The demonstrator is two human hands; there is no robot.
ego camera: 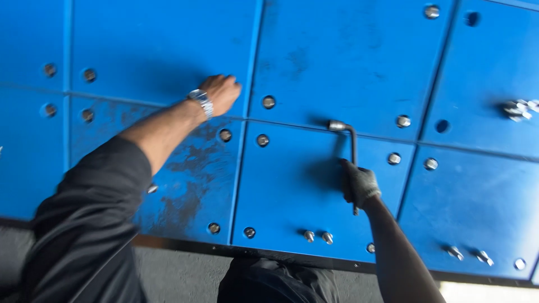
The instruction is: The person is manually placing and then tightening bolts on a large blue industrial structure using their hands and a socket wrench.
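Head view looks onto a wall of blue panels (348, 56) studded with bolts, and both my arms are up against it. My right hand (359, 185), in a grey work glove, is clenched round the shank of an L-shaped socket wrench (352, 151); its socket end sits at the seam between 2 panels, just above the panel in front of me, and the long leg hangs down through my fist. I cannot tell whether the socket is seated on a bolt head there, since the head is hidden. My left hand (222, 92), bare with a metal wristwatch (201, 101) on it, lies flat and released against the panel to the upper left, bracing, holding nothing. Judging by how things lie, most bolts near me look sunk into their holes, such as the 2 bolts (263, 140) beside the panel joint. Several bolts along the bottom edge (317, 237) stand proud, as do others at the lower right, and at least 2 holes (442, 125) further right look empty, so fastening work seems only partly done.
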